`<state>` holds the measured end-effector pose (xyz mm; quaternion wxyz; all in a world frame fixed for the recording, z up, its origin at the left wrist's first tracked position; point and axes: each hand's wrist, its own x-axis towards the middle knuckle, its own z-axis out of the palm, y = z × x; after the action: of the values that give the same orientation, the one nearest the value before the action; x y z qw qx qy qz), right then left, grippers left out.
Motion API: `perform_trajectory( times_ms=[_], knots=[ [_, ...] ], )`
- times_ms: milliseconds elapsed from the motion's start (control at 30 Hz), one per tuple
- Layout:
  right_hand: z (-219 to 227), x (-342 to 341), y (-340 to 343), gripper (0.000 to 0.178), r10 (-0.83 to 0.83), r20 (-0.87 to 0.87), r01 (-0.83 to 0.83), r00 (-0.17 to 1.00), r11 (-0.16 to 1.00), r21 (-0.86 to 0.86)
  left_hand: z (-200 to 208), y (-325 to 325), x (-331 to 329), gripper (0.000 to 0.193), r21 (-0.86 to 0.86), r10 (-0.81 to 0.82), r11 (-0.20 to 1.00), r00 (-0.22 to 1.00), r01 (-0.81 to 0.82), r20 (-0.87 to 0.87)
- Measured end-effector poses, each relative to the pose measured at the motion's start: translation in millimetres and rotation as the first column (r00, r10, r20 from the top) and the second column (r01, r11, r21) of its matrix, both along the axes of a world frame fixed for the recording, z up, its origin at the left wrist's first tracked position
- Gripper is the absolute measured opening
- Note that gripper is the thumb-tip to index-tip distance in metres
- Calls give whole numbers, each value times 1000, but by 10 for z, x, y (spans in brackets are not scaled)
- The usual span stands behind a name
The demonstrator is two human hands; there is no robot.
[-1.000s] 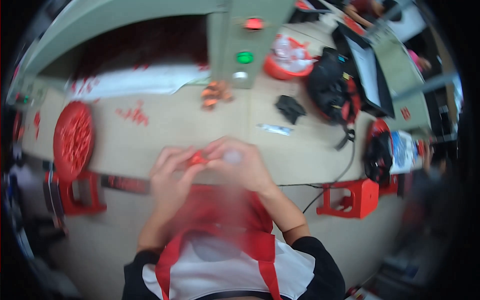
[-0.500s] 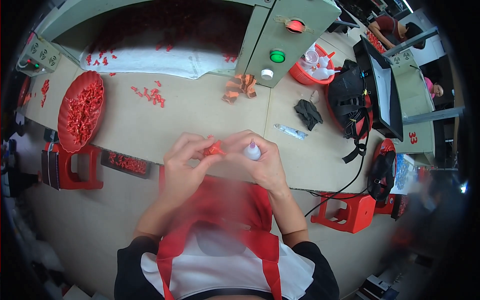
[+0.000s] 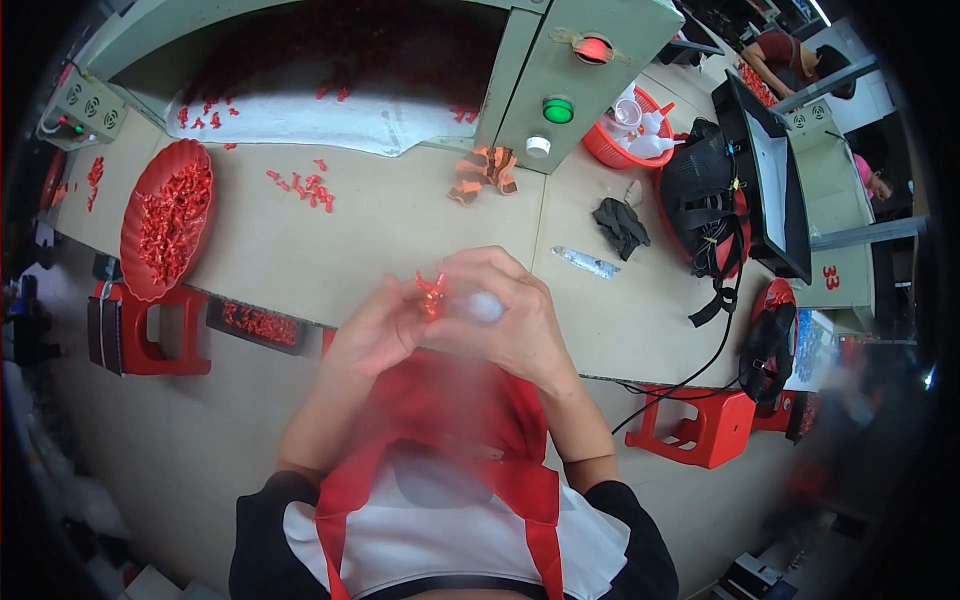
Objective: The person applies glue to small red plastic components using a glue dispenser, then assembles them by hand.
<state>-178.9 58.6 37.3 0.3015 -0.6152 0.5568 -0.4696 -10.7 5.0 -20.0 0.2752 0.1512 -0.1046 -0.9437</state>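
The small red figure was between the two hands, above the near part of the tabletop. The right hand was closed around a pale bottle. The left hand was beside the figure; whether it gripped, I could not tell. Farther left, a red tray held many red pieces.

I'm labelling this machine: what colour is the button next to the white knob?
Green; the button shows best in the head view.
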Motion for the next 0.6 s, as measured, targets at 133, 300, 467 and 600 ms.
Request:
perform_trajectory(
  times_ms=[133,300,467,600],
  knots=[
    [-5,-11,-8,45,20,-38,-20,999,1000,1,-65,-31,6,43,34,-26,999,1000,26,1],
    [1,5,-8,41,-8,-56,9,998,1000,7,-79,-50,6,28,85,-77,993,994,83,-73],
    [-14,-2,-7,39,-14,-55,14,998,1000,-2,-64,-26,-22,28,100,-84,991,991,94,-104],
    [4,-12,4,39,1,-44,-1,999,1000,2,-123,4,-21,40,142,-50,988,991,67,-123]
  ],
)
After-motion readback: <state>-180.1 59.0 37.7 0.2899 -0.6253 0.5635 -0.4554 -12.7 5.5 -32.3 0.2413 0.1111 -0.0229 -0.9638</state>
